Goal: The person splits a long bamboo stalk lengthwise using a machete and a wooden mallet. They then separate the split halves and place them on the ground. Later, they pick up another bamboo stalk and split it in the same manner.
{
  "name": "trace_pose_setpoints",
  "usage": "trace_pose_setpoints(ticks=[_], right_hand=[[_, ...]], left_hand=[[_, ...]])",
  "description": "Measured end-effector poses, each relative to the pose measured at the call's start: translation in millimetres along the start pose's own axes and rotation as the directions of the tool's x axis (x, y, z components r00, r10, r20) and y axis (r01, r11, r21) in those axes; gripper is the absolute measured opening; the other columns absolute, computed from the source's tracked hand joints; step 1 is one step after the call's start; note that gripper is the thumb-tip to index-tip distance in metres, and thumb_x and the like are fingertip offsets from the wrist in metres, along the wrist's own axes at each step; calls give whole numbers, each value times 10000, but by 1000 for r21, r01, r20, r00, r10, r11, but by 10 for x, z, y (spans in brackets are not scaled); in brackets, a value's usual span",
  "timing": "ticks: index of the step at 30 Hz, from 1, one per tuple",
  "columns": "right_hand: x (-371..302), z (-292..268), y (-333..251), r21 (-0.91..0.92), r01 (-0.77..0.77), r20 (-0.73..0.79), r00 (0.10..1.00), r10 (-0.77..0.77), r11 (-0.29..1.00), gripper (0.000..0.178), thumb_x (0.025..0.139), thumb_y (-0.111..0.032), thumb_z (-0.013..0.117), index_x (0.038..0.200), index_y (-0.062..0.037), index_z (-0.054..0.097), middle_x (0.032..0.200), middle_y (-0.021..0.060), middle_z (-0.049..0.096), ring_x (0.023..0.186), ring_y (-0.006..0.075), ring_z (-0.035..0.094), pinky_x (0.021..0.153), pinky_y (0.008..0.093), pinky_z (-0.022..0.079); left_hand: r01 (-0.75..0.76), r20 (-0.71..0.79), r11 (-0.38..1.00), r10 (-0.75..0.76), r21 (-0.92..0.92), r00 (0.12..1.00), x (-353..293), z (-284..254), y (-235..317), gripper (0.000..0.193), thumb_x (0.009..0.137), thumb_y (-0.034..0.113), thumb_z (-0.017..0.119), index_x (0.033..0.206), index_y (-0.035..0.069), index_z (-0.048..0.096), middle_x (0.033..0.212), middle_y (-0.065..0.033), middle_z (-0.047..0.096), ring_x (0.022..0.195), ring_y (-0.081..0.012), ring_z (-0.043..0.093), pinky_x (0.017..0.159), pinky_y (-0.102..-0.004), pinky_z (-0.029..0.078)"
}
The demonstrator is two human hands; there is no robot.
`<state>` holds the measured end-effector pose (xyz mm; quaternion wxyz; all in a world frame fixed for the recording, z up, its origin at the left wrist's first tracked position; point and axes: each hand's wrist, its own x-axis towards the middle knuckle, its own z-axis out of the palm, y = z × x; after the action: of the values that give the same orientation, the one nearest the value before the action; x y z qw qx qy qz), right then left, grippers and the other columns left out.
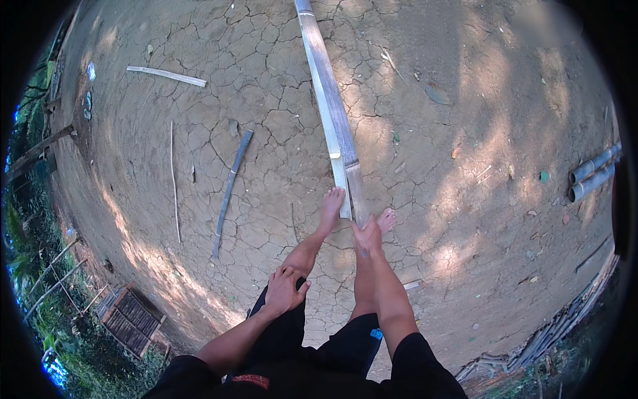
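Split bamboo (336,110): far end cut off by top edge. Right hand (367,235): fingertips hidden, probably under bamboo.

Two hands (367,234), two feet (330,207), two bamboo tubes (596,181) show.

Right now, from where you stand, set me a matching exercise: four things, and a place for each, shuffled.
1. Left hand
2. Right hand
3. Short pale strip
4. Two bamboo tubes

A. Side by side near the picture's right edge
B. At the near end of the long split bamboo
C. Resting on the left leg
D. Lying at upper left

Pairs: 1-C, 2-B, 3-D, 4-A
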<state>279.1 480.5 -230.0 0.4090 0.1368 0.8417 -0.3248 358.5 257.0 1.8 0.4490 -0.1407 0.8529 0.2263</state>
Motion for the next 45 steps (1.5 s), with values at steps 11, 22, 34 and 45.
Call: trace_pose_setpoints(ticks=[11, 22, 34, 45], right_hand=[[-884, -694, -1109, -100, -201, 111, 971, 212, 975, 872, 744, -364, 698, 1383, 113, 345, 1204, 397, 561, 1061, 506, 605, 943, 507, 483], [-1587, -1346, -2100, -64, -252, 125, 958, 258, 966, 1149, 748, -394, 732, 1470, 151, 23, 1559, 370, -70, 1488, 443, 8, 1170, 451, 251], [-2008, -1683, -2313, -67, -161, 63, 984, 165, 985, 755, 790, -514, 664, 1158, 138, 566, 1174, 396, 575, 1197, 470, 539, 1041, 474, 410], [-2611, -1919, -1845, -46, 115, -343, 931, -124, 992, 615, 814, -403, 661, 1067, 152, 578, 1011, 387, 632, 1017, 489, 633, 894, 496, 500]], left_hand=[[221, 187, 529, -119, -819, 975, 558, 24, 354, 525, 937, 462, 625, 1241, 36, 590, 1167, -140, 631, 1179, -229, 537, 973, -378, 429], [63, -101, 646, -213, -761, 972, 2041, 489, 585, 707, 971, 417, 512, 1481, -37, 332, 1557, -209, 310, 1477, -308, 229, 1226, -359, 142], [375, 28, 576, -521, -727, 853, 1057, -915, 1428, 566, 873, 479, 656, 1104, -37, 678, 1070, -238, 694, 995, -371, 681, 839, -451, 521], [-116, -389, 863, -98, -492, 916, -556, -1887, 2521, 346, 892, 347, 656, 985, 15, 692, 877, -225, 700, 876, -385, 686, 764, -470, 512]])
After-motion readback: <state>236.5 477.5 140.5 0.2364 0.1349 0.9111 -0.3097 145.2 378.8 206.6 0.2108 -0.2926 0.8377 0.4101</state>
